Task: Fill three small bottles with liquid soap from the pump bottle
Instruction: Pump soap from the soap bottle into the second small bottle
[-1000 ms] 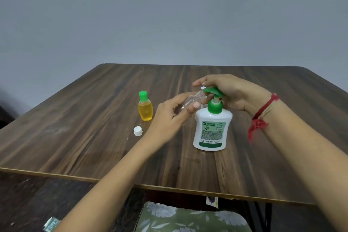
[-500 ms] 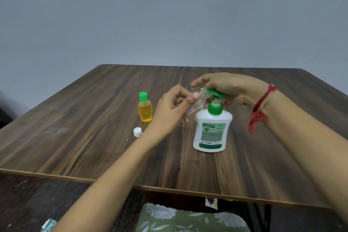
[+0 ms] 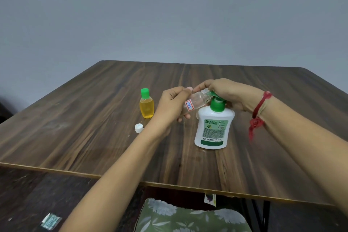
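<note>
A white pump bottle (image 3: 214, 128) with a green pump head stands on the wooden table (image 3: 94, 128). My left hand (image 3: 173, 105) holds a small clear bottle (image 3: 197, 100) with a red-edged label, tilted, its open neck up against the pump's nozzle. My right hand (image 3: 227, 92) lies over the green pump head and hides most of it. To the left stands a small bottle of yellow liquid (image 3: 146, 106) with a green cap on. A small white cap (image 3: 139, 128) lies loose on the table in front of it.
The table's front edge (image 3: 169, 184) runs across the lower view, with a floral green cushion (image 3: 188, 216) below it. A red thread is tied round my right wrist (image 3: 258, 115). A plain grey wall rises behind the table.
My left hand has raised the clear bottle and turned it, so its label now faces me and its neck sits higher at the nozzle. My right hand has stayed on the pump head.
</note>
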The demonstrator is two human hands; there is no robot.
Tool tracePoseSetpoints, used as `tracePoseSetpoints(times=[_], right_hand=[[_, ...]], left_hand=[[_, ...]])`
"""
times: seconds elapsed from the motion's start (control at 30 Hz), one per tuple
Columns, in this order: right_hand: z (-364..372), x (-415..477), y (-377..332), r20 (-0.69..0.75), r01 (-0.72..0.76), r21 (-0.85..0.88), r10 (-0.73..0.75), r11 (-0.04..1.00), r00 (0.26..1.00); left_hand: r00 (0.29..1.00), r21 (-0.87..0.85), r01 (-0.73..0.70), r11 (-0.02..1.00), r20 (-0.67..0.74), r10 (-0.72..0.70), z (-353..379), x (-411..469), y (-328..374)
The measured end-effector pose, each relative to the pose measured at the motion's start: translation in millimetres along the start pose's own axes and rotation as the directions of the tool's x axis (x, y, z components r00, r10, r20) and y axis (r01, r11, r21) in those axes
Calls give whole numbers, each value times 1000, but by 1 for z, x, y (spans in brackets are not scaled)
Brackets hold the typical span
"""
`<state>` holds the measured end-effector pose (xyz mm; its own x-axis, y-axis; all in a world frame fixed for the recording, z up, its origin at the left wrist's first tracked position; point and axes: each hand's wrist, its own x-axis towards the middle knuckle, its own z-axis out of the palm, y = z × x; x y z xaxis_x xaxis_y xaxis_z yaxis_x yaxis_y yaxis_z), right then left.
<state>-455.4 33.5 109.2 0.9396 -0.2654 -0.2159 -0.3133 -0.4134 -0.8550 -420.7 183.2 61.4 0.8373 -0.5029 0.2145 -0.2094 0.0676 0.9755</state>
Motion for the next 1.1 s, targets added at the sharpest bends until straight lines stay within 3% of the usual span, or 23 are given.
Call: tracePoseSetpoints(times=[0.13, 0.37, 0.5, 0.7, 0.8, 0.97, 1.1], right_hand=[[-6, 0, -4, 47, -16, -35, 17, 999, 999], [-2, -3, -2, 8, -10, -59, 10, 998, 1000], [-8, -5, -12, 42, -21, -195, 30, 981, 999], [0, -1, 4, 47, 1, -51, 2, 999, 999], [-2, 1, 4, 36, 8, -92, -4, 996, 999], [-8, 0, -6, 59, 10, -173, 0, 985, 998], [-1, 3, 4, 53, 18, -76, -14, 997, 999]], left_hand=[[988, -149, 153, 977, 29, -150, -1, 2, 9], [911, -457, 373, 807, 343, -227, -20, -3, 11], [930, -540, 357, 762, 285, -234, -19, -3, 7], [967, -352, 246, 903, 156, -202, -14, -8, 5], [973, -231, 227, 946, 103, -208, -11, -8, 4], [960, -98, 278, 955, 23, -278, -7, -4, 0], [952, -78, 306, 949, 28, -304, -11, -3, -4]])
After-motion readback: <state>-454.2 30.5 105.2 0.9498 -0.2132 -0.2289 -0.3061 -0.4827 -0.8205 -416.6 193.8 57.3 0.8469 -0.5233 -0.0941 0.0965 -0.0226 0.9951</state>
